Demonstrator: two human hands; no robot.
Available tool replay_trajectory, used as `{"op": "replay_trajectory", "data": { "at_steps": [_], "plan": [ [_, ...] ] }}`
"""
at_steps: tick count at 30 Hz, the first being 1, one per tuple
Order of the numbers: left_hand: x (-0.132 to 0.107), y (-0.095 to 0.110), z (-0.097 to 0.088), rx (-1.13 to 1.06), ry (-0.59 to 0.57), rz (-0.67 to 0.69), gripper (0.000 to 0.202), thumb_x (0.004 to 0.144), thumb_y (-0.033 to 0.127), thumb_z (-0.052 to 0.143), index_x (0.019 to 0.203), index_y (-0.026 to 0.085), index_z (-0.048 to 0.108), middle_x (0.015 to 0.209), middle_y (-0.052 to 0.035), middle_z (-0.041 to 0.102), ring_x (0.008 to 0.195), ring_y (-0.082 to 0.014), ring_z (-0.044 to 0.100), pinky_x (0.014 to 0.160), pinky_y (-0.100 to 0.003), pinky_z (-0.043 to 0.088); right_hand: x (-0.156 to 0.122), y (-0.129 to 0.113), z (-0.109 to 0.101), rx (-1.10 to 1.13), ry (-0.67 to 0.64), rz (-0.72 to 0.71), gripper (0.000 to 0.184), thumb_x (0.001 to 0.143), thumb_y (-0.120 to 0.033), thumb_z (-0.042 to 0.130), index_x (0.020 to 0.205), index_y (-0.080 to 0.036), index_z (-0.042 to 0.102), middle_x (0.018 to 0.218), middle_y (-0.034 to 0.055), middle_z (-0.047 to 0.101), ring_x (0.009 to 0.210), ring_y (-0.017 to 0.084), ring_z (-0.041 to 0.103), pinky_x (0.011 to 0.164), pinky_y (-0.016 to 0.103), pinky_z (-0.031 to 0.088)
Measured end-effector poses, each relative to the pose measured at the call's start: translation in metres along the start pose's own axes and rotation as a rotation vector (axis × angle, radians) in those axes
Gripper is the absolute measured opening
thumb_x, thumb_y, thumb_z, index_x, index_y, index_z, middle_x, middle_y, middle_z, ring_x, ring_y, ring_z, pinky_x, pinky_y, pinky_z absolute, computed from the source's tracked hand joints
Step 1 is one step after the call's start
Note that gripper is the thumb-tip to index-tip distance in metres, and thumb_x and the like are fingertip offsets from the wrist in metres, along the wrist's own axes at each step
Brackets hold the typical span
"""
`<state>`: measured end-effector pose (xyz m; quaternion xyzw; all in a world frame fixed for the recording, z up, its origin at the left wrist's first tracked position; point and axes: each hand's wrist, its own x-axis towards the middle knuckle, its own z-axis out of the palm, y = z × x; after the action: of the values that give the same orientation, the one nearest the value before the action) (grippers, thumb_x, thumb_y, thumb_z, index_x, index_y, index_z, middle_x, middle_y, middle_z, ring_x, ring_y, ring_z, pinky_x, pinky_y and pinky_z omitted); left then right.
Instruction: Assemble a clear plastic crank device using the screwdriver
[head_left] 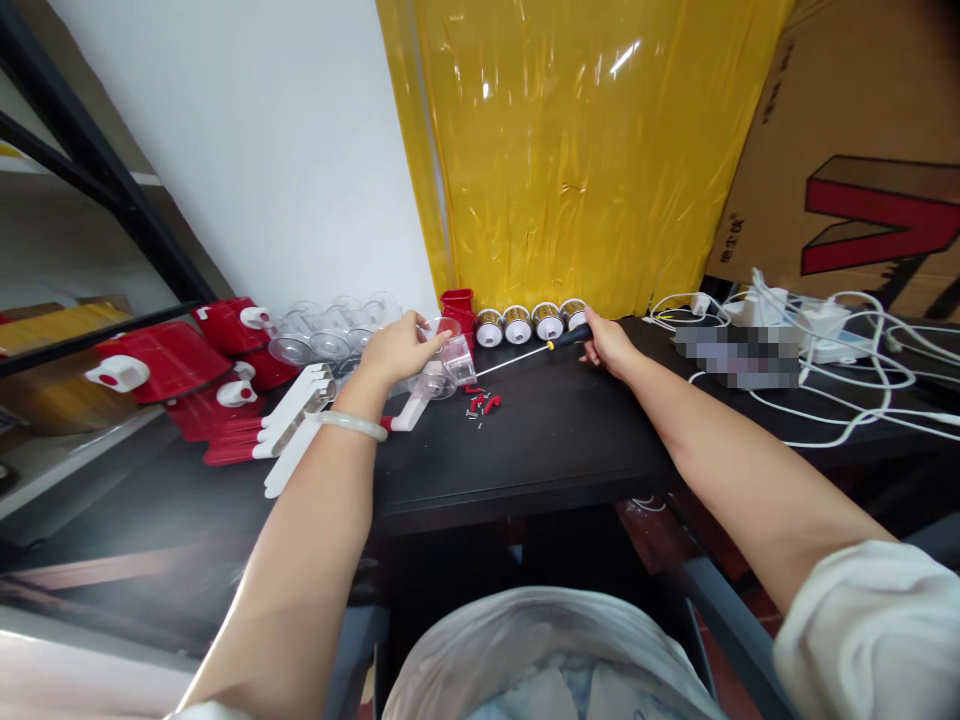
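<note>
My left hand (pixel 397 350) is closed over a clear plastic housing (pixel 450 362) with a white crank handle (pixel 411 408), resting on the black table (pixel 555 440). My right hand (pixel 609 345) grips the black-and-yellow handle of a screwdriver (pixel 556 343). Its thin shaft runs left, and the tip meets the clear housing. Small red clips and screws (pixel 481 403) lie loose on the table just below the housing. A pale bangle sits on my left wrist.
Red lids with white knobs (pixel 161 362), clear cups (pixel 330 325) and white handles (pixel 289 430) lie at the left. Several metal-capped cylinders (pixel 532 322) stand against yellow plastic sheeting (pixel 577 150). White chargers and cables (pixel 810 340) cover the right; a cardboard box stands behind.
</note>
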<state>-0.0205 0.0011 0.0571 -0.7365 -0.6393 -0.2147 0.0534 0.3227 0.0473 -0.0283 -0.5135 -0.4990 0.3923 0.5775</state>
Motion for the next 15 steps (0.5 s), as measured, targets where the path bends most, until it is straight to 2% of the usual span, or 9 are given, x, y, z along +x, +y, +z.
{"op": "replay_trajectory", "data": {
  "at_steps": [3, 5, 7, 10, 15],
  "plan": [
    [0.0005, -0.0009, 0.0004, 0.006, 0.005, 0.004, 0.067, 0.080, 0.076, 0.041, 0.116, 0.022, 0.056, 0.111, -0.0105, 0.070, 0.100, -0.0319, 0.065, 0.083, -0.041, 0.047, 0.0011, -0.0043, 0.0027, 0.057, -0.007, 0.129, 0.044, 0.099, -0.039, 0.023, 0.072, -0.019, 0.052, 0.038, 0.0006, 0.051, 0.030, 0.013, 0.046, 0.042, 0.023, 0.045],
    [0.0000, -0.0005, 0.0000, 0.010, 0.003, 0.000, 0.067, 0.080, 0.076, 0.041, 0.116, 0.022, 0.056, 0.111, -0.0105, 0.070, 0.100, -0.0318, 0.065, 0.083, -0.040, 0.047, 0.0015, -0.0070, 0.0043, 0.088, -0.017, 0.179, 0.039, 0.097, -0.030, 0.024, 0.075, -0.018, 0.054, 0.046, 0.0041, 0.059, 0.036, 0.014, 0.053, 0.043, 0.023, 0.045],
    [-0.0010, 0.0007, -0.0010, 0.010, -0.001, -0.004, 0.066, 0.080, 0.076, 0.041, 0.115, 0.022, 0.057, 0.111, -0.0104, 0.070, 0.100, -0.0318, 0.065, 0.083, -0.040, 0.047, 0.0019, -0.0077, 0.0049, 0.112, -0.009, 0.184, 0.031, 0.094, -0.025, 0.028, 0.078, -0.017, 0.054, 0.048, 0.0038, 0.061, 0.038, 0.014, 0.055, 0.046, 0.023, 0.048],
    [-0.0024, 0.0027, -0.0021, 0.010, -0.002, -0.012, 0.066, 0.080, 0.075, 0.041, 0.115, 0.022, 0.056, 0.111, -0.0101, 0.070, 0.101, -0.0314, 0.065, 0.083, -0.040, 0.047, 0.0025, -0.0048, 0.0039, 0.120, 0.000, 0.122, 0.025, 0.094, -0.026, 0.034, 0.078, -0.019, 0.052, 0.039, -0.0020, 0.051, 0.035, 0.014, 0.051, 0.048, 0.025, 0.050],
    [-0.0022, 0.0025, -0.0018, 0.006, -0.002, -0.012, 0.066, 0.080, 0.076, 0.041, 0.115, 0.021, 0.056, 0.112, -0.0105, 0.070, 0.101, -0.0317, 0.065, 0.083, -0.040, 0.047, 0.0024, 0.0017, 0.0003, 0.069, -0.024, -0.003, 0.025, 0.096, -0.040, 0.045, 0.078, -0.023, 0.050, 0.031, -0.0109, 0.031, 0.028, 0.012, 0.038, 0.053, 0.028, 0.052]
  ]
}}
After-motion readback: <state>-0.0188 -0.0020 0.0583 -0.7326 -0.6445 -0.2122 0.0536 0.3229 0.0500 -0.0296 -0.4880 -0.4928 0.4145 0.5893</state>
